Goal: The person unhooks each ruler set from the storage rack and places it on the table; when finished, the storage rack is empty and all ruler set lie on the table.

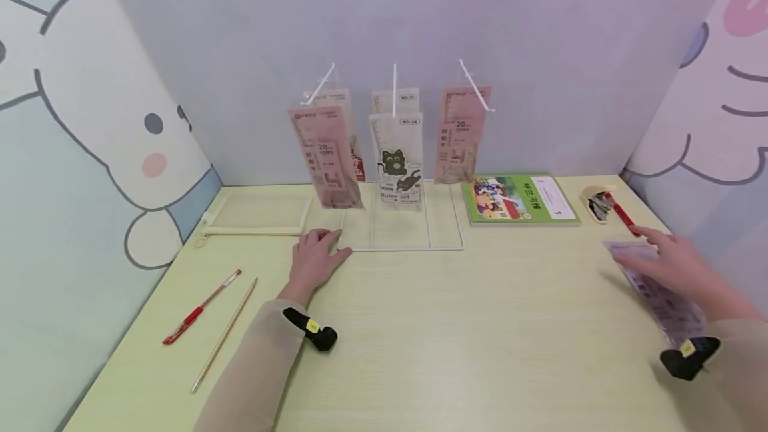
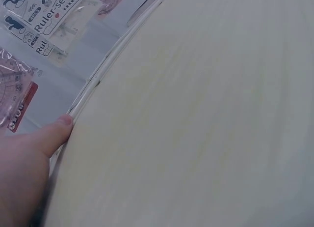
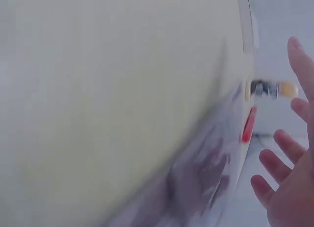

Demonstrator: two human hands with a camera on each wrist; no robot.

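A white wire display rack (image 1: 401, 249) stands by the back wall, with several ruler-set packets (image 1: 396, 165) hanging from its three hooks. My left hand (image 1: 314, 260) grips the front left corner of its base; in the left wrist view the thumb (image 2: 61, 128) lies against the rod. At the far right, my right hand (image 1: 675, 265) is over a purplish printed plastic packet (image 1: 666, 312), its fingers spread and loosely bent. The right wrist view shows these fingers (image 3: 274, 165) apart, with the packet's blurred film (image 3: 196, 183) beside them.
A green book (image 1: 519, 200) lies right of the rack. Beyond it are a small tray (image 1: 597, 204) with dark and silver items and a red stick-like object (image 1: 624, 215). To the left are a clear zip pouch (image 1: 258, 212), a red pen (image 1: 201, 309) and a wooden pencil (image 1: 225, 335).
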